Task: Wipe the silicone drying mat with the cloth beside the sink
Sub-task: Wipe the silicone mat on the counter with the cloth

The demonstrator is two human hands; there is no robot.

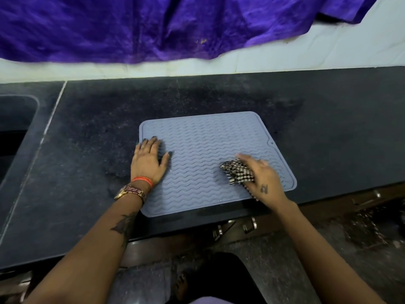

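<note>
A grey silicone drying mat (203, 141) with wavy ridges lies on the black stone counter, its near edge close to the counter's front. My left hand (150, 160) presses flat on the mat's left edge with straight fingers. My right hand (264, 177) is on the right part of the mat and grips a bunched black-and-white checked cloth (236, 172) against the ridges. Part of the cloth is hidden under my palm.
The sink (15, 126) is sunk into the black counter (92, 150) at the far left. A purple fabric (153, 27) hangs over the white wall behind. Cabinet handles (249, 226) and the floor show below the counter's front edge.
</note>
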